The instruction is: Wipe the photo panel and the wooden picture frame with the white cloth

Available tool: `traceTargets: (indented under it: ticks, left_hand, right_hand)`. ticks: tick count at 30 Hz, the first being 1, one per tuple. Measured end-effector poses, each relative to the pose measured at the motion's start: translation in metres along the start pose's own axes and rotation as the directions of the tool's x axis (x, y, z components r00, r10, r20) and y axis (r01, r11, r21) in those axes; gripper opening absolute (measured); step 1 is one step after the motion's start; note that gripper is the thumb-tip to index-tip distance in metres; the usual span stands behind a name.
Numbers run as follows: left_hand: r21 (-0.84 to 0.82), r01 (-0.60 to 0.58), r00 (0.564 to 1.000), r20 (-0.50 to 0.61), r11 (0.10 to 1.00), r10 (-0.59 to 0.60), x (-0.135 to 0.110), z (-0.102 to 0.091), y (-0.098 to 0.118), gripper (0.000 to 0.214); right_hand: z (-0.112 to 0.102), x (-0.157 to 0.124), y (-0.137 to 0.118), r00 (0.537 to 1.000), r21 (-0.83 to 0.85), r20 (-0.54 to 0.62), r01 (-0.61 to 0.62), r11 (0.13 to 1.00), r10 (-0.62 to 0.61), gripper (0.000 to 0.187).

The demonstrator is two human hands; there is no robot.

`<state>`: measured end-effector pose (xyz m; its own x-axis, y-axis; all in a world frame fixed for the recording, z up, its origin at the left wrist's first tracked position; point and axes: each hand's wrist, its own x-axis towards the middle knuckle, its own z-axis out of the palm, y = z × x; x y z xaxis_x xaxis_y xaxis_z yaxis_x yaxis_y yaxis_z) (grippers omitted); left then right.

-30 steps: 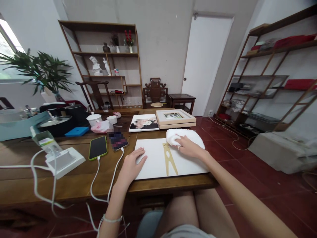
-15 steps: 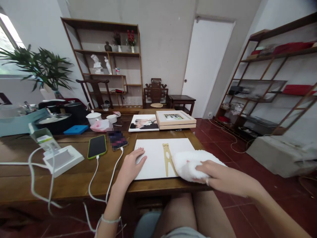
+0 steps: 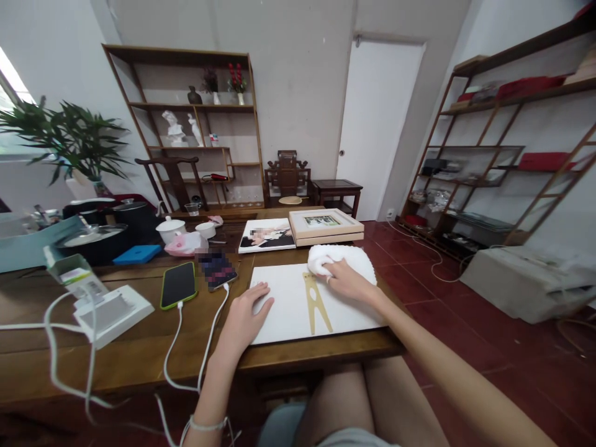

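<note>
A white rectangular panel (image 3: 284, 310) lies flat near the table's front edge, bearing a tan clothespin-like shape (image 3: 313, 307) with two legs; I cannot tell whether it is printed or a separate piece. My left hand (image 3: 246, 313) rests on the panel's left side, fingers stretched out. At the panel's far right corner, my right hand (image 3: 347, 279) grips a bunched white fluffy cloth (image 3: 358, 257), pressing it against the surface. The cloth covers that corner and reaches past the panel's edge.
Behind the panel lie a photo print (image 3: 267, 236) and stacked wooden frames (image 3: 326, 225). Left of it are a green-cased phone (image 3: 179, 285), a second phone (image 3: 216, 270), white cables (image 3: 170, 347) and an open white box (image 3: 112, 310). Pots and a blue block (image 3: 137, 254) stand farther left.
My right hand and the cloth have moved away from me, from the panel's near right to its far right corner. More of the tan shape shows. My left hand stays on the panel.
</note>
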<state>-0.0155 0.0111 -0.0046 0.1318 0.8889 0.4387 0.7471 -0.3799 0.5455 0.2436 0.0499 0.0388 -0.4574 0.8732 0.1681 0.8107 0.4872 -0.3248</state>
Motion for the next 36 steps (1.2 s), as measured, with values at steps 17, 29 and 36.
traceTargets:
  ticks: [17,29,36]
  left_hand:
    - [0.001,0.001,1.0,0.008,1.0,-0.001,0.0,0.0,0.002,0.036]
    - [0.004,-0.009,1.0,0.003,1.0,0.009,-0.001,0.0,0.002,0.033]
    - [0.001,-0.011,1.0,-0.011,1.0,0.011,0.0,0.0,0.002,0.031]
  right_hand:
    - [-0.011,-0.067,-0.026,0.999,-0.016,0.032,0.036,0.999,-0.036,0.03]
    - [0.018,-0.043,-0.056,0.979,-0.064,0.051,0.203,0.977,-0.2,0.04]
    - [-0.003,-0.103,-0.077,0.964,-0.004,0.179,0.202,0.979,-0.198,0.033]
